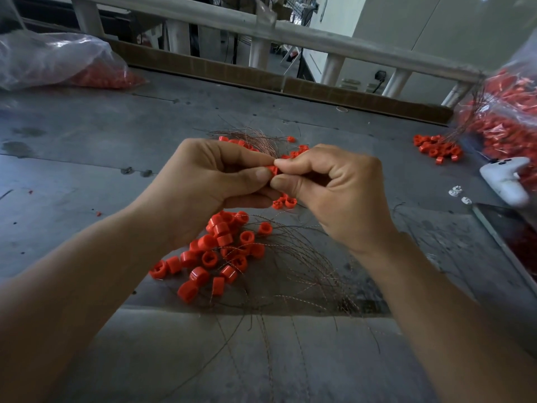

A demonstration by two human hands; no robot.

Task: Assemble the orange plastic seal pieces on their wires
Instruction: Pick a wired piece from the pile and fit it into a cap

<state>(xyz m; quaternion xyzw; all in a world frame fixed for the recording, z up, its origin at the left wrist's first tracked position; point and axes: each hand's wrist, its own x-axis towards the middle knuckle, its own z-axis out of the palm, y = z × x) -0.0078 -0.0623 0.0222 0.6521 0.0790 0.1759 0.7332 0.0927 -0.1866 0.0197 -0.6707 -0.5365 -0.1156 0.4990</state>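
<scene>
Midway through one seal (pixel 273 170), judging by the grip: pinched from both sides and held up over the desk (pixel 87 146), above the gap between two heaps. Left hand (pixel 220 178) curled, thumb and forefinger closed on the seal's left side, other fingers folded beneath. Right hand (pixel 328 187) curled too, thumb and forefinger tips clamped on the right side (on a second piece or a wire end, too small to tell). No wire plainly visible at the fingertips.

Below the wrists, a near heap (pixel 220 251) of orange seals, with thin wires (pixel 305 266) fanning off to the right and toward the near edge; impossible to say which of these are finished. Behind the hands, a far heap (pixel 300 149) with more wire. Farther right, a small cluster (pixel 436 146) just beside a full right bag (pixel 505 117); a left bag (pixel 58 59) at the far corner. White gadget (pixel 505 181) near the right edge.

Probably the threading or pressing step. Next, most likely: push home until seated, test with a light tug, drop onto a heap, reach for another. Calls for square, steady pressure from both thumbs and a tight pinch, since so small and slick a part looks easy to cock sideways or flick away. Plenty left overall, going by the bags.
</scene>
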